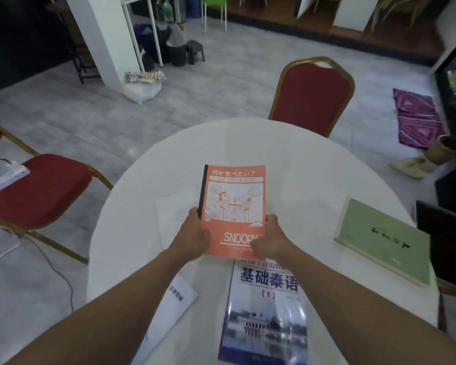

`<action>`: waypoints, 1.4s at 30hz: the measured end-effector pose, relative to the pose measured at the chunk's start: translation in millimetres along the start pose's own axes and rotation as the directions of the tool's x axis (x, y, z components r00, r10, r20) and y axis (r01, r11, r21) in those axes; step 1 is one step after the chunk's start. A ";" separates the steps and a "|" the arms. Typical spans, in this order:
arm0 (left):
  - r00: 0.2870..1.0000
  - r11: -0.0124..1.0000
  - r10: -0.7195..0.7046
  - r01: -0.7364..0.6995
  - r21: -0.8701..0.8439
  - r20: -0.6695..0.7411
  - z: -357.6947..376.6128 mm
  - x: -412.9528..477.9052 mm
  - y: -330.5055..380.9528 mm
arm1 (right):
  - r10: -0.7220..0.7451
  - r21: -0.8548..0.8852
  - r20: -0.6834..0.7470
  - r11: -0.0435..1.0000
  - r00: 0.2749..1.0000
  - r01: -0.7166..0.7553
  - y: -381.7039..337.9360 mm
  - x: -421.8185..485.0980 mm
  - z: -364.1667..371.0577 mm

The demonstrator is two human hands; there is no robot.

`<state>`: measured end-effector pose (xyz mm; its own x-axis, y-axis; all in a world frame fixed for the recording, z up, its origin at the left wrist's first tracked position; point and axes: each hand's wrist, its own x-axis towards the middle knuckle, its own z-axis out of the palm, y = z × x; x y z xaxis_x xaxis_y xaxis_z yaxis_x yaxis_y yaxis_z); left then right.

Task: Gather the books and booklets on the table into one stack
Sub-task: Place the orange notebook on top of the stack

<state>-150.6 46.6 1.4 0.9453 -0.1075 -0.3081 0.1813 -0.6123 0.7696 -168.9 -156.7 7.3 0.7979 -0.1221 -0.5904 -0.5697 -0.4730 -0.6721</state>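
Observation:
An orange Snoopy notebook (233, 204) is held over the middle of the round white table (300, 164). My left hand (192, 237) grips its lower left edge and my right hand (270, 239) grips its lower right corner. Just below it lies a blue and white textbook (266, 309) with a building photo on the cover; the notebook's bottom edge overlaps its top. A thin white booklet (174, 301) lies at the table's near left, partly hidden under my left forearm. A pale green book (385, 241) rests flat at the right side of the table.
Red padded chairs with gold frames stand beyond the table (312, 96) and at the left (34, 191); a white power strip lies on the left one. A dark object (448, 233) sits past the table's right edge. Grey floor surrounds the table.

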 end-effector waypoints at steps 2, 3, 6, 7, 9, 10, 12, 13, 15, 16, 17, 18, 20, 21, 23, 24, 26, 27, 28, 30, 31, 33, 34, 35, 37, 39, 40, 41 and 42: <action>0.998 1.000 0.007 -0.008 0.019 0.070 21.2 -20.7 3.6 | 0.026 -0.036 -0.022 0.999 0.999 -0.027 27.2 -17.7 -7.7; 0.995 1.000 -0.009 0.007 0.024 0.098 30.7 -30.7 4.3 | 0.040 -0.048 -0.017 0.998 0.999 -0.040 41.2 -25.5 -11.0; 0.989 0.996 -0.048 0.037 0.083 0.141 59.5 -52.3 -4.8 | 0.071 -0.054 0.029 0.996 0.997 -0.069 79.7 -49.1 -16.2; 0.985 0.994 -0.065 0.048 0.102 0.161 69.1 -58.5 -9.8 | 0.074 -0.057 0.033 0.996 0.997 -0.072 92.0 -55.8 -16.3; 0.982 0.987 -0.078 0.052 0.153 0.173 87.4 -71.8 -17.0 | 0.090 -0.079 0.019 0.993 0.996 -0.089 112.8 -69.6 -15.5; 0.980 0.983 -0.084 0.051 0.179 0.180 95.1 -80.1 -18.0 | 0.107 -0.091 0.013 0.990 0.994 -0.106 122.0 -75.7 -15.2; 0.973 0.972 -0.123 0.078 0.221 0.194 110.8 -93.5 -20.9 | 0.139 -0.122 0.013 0.983 0.990 -0.136 139.5 -85.4 -14.1; 0.968 0.963 -0.154 0.103 0.248 0.199 116.7 -100.6 -21.3 | 0.151 -0.143 0.018 0.979 0.988 -0.147 146.6 -89.6 -13.1; 0.958 0.946 -0.189 0.118 0.301 0.217 125.3 -112.4 -24.0 | 0.166 -0.172 0.023 0.972 0.986 -0.160 156.5 -97.3 -10.7; 0.952 0.932 -0.202 0.116 0.343 0.228 129.0 -116.8 -26.1 | 0.176 -0.185 0.021 0.968 0.984 -0.169 161.4 -99.4 -10.2; 0.947 0.912 -0.217 0.110 0.396 0.236 131.7 -120.7 -28.2 | 0.183 -0.203 0.017 0.963 0.983 -0.175 165.0 -101.6 -10.3; 0.949 0.889 -0.218 0.097 0.448 0.228 133.8 -123.8 -29.7 | 0.185 -0.221 0.014 0.959 0.983 -0.177 166.9 -104.8 -10.9; 0.960 0.847 -0.192 0.058 0.529 0.202 134.5 -130.4 -30.1 | 0.190 -0.255 0.022 0.950 0.982 -0.178 171.2 -108.6 -13.1; 0.963 0.833 -0.182 0.044 0.552 0.198 134.8 -132.1 -30.5 | 0.196 -0.269 0.026 0.946 0.980 -0.182 174.7 -108.4 -13.0; 0.968 0.818 -0.164 0.026 0.575 0.189 135.4 -132.9 -31.2 | 0.195 -0.268 0.016 0.946 0.981 -0.184 178.9 -108.8 -10.8; 0.969 0.815 -0.159 0.020 0.579 0.190 135.9 -133.4 -30.6 | 0.179 -0.250 -0.005 0.953 0.984 -0.174 178.9 -110.0 -9.0; 0.968 0.808 -0.169 0.028 0.589 0.187 138.6 -134.1 -30.4 | 0.157 -0.242 -0.067 0.956 0.985 -0.168 180.2 -110.0 -6.3; 0.969 0.811 -0.175 0.042 0.583 0.174 140.1 -134.2 -30.8 | 0.129 -0.255 -0.086 0.956 0.988 -0.147 180.3 -109.4 -5.2; 0.972 0.816 -0.170 0.048 0.576 0.161 142.1 -133.9 -31.6 | 0.106 -0.268 -0.094 0.955 0.990 -0.128 179.7 -109.1 -4.4; 0.977 0.826 -0.157 0.049 0.561 0.146 144.9 -133.8 -33.3 | 0.080 -0.281 -0.087 0.954 0.993 -0.102 178.3 -107.9 -2.4; 0.978 0.827 -0.155 0.049 0.560 0.142 145.4 -133.4 -34.1 | 0.074 -0.289 -0.085 0.953 0.994 -0.095 179.0 -105.5 -1.1; 0.979 0.829 -0.155 0.058 0.556 0.129 144.4 -131.2 -35.8 | 0.068 -0.300 -0.087 0.949 0.994 -0.091 179.0 -100.9 2.4; 0.980 0.835 -0.156 0.063 0.547 0.124 144.4 -129.0 -37.6 | 0.064 -0.309 -0.088 0.947 0.994 -0.088 178.5 -99.6 4.0; 0.979 0.841 -0.161 0.070 0.536 0.124 144.0 -127.1 -39.1 | 0.065 -0.314 -0.093 0.945 0.994 -0.091 177.9 -98.4 5.2; 0.976 0.849 -0.174 0.082 0.522 0.131 143.2 -124.4 -40.7 | 0.074 -0.318 -0.111 0.942 0.991 -0.106 177.3 -95.8 7.2; 0.972 0.853 -0.193 0.099 0.513 0.133 143.7 -122.8 -41.6 | 0.076 -0.323 -0.121 0.940 0.990 -0.112 177.3 -93.7 8.0; 0.970 0.855 -0.202 0.109 0.507 0.132 144.2 -122.4 -41.6 | 0.077 -0.323 -0.123 0.940 0.989 -0.113 177.6 -93.1 7.9; 0.969 0.858 -0.210 0.117 0.501 0.133 144.6 -122.2 -41.3 | 0.079 -0.321 -0.123 0.940 0.989 -0.115 177.8 -92.5 7.7; 0.967 0.858 -0.214 0.119 0.500 0.137 144.7 -121.4 -41.6 | 0.081 -0.318 -0.121 0.941 0.989 -0.116 177.5 -92.2 7.5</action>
<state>-312.2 -28.2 -74.1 0.8381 -0.0806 -0.5395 0.1322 -0.9295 0.3443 -345.0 -222.7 -60.9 0.7669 -0.2649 -0.5845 -0.5662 -0.7081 -0.4220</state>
